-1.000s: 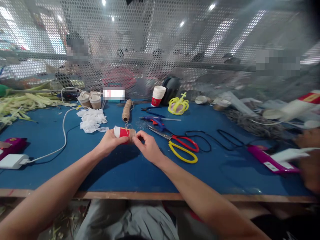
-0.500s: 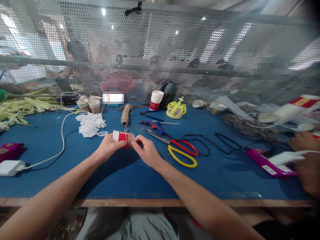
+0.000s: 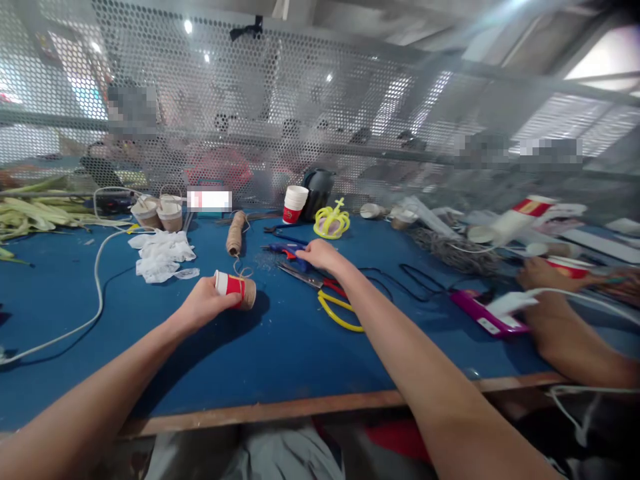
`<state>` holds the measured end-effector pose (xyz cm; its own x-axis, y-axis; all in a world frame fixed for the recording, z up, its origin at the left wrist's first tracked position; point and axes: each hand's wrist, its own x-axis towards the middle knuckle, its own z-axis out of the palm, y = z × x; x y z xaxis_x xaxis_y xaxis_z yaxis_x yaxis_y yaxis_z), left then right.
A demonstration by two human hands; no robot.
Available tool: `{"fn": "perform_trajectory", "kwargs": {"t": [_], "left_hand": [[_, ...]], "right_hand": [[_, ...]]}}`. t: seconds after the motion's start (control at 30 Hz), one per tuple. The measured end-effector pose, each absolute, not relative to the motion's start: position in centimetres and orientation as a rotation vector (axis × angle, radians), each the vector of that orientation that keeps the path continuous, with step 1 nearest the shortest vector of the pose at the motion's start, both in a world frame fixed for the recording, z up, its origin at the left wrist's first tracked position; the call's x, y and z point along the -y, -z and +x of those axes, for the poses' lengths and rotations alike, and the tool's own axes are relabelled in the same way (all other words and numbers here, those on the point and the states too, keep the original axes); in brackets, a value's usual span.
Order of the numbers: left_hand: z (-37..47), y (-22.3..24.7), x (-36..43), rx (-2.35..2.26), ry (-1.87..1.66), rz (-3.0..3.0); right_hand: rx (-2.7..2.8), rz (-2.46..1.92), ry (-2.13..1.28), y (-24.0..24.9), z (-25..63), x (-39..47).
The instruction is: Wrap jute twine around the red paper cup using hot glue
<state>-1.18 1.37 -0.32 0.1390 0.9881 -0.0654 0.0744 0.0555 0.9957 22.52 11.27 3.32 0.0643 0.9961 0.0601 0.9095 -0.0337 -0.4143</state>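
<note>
Left of centre, the left hand point(image 3: 204, 303) clasps a red-and-white cup point(image 3: 232, 289); at centre, the right hand point(image 3: 320, 256) meets a glue gun point(image 3: 278, 248), finger closure unclear. Slack twine point(image 3: 242, 271) could unravel if the cup tips.

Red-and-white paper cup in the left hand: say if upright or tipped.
Tipped: the red-and-white paper cup points sideways, rim left, twine-wrapped end right.

Blue table point(image 3: 280, 367), wooden front edge point(image 3: 270, 408). Husks point(image 3: 45, 215) at back left corner; stacked cups point(image 3: 294, 203) and yellow crown point(image 3: 331, 230) along back edge. Twine roll point(image 3: 236, 233) and scissors point(image 3: 320, 285) lie inward, between back and front edges.
</note>
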Motion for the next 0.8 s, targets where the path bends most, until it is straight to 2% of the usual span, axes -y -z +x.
{"fn": "perform_trajectory", "kwargs": {"t": [0.27,0.53,0.67,0.8], "left_hand": [[-1.5,0.6,-1.6,-1.138,-1.004,1.27],[-1.5,0.3,-1.7,-1.165,-0.991,1.278],[-1.6,0.2,-1.7,-1.142,-0.972,1.249],[-1.8,0.1,-1.8,-1.173,-0.981,1.19]], "right_hand": [[1.841,-2.049,-0.687,-1.0,22.2,-12.6],[1.683,-1.515,-0.969,-3.5,22.2,-8.0],[1.617,-1.276,-1.385,-3.9,21.4,-4.8],[1.754,-1.199,-1.296,-3.9,20.4,-2.6]]}}
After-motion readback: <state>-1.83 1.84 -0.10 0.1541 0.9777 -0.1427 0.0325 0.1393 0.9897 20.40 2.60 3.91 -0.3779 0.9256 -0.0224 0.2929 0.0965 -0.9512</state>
